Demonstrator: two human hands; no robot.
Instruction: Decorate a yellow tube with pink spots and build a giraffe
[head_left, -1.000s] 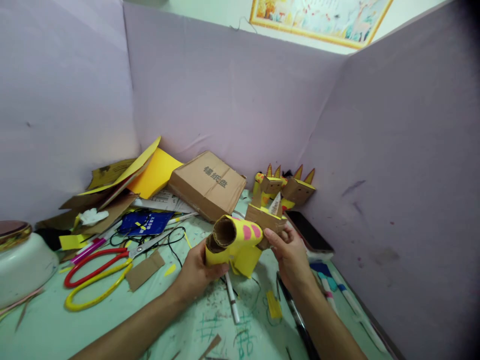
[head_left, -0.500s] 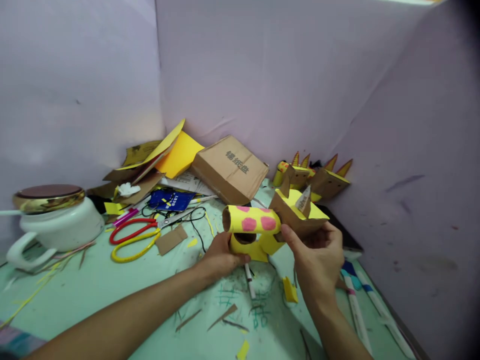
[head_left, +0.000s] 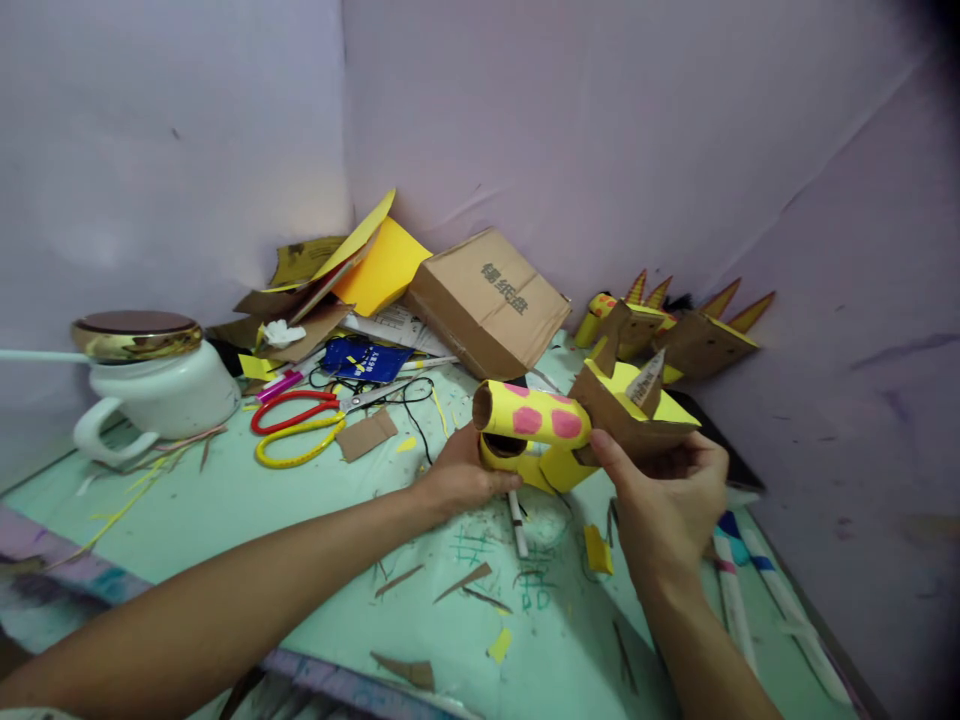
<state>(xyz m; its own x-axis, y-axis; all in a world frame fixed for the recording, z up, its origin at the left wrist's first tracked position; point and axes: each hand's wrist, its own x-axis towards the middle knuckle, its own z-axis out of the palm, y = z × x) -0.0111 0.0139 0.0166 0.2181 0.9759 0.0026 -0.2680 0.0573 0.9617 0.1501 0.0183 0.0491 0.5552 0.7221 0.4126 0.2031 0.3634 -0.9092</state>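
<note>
The left hand [head_left: 459,478] clasped the pink-spotted yellow tube [head_left: 532,420]; the right hand [head_left: 670,505] gripped the attached cardboard head [head_left: 634,415] above the worktop [head_left: 225,520].

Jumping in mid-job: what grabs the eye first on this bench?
The yellow tube with pink spots, held above the table centre by the left hand and right hand. Next, the red and yellow scissors lying left of it, and the white mug at far left.

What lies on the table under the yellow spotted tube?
Under the tube, held by both hands, a white pen lies on the green table. The pen's upper end is hidden by the left hand.
</note>
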